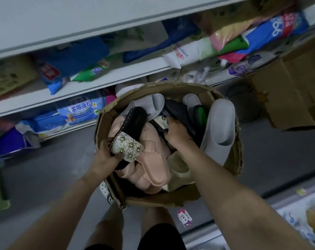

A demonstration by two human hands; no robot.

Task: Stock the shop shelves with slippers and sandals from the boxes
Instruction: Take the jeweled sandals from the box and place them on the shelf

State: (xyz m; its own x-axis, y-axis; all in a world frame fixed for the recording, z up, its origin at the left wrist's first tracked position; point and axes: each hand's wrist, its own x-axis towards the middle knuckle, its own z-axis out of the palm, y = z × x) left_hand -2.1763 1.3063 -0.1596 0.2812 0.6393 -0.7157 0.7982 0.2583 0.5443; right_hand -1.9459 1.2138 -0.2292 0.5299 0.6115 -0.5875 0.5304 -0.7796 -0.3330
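An open cardboard box (187, 197) on the floor below me is full of slippers: pink ones (153, 177), grey ones (219, 130), a beige one (178, 170) and dark ones (180, 110). My left hand (106, 156) grips a black sandal with a white jewelled strap (129, 141) at the box's left side. My right hand (178, 132) reaches down into the middle of the pile, its fingers buried beside a second jewelled sandal (163, 120); what they hold is hidden.
White shelves (117, 74) ahead carry plastic-wrapped packs (81, 110) and bags. A second cardboard box (290, 94) stands at the right. A low display edge (297, 201) runs along the lower right. My legs stand just behind the box on the grey floor (63, 168).
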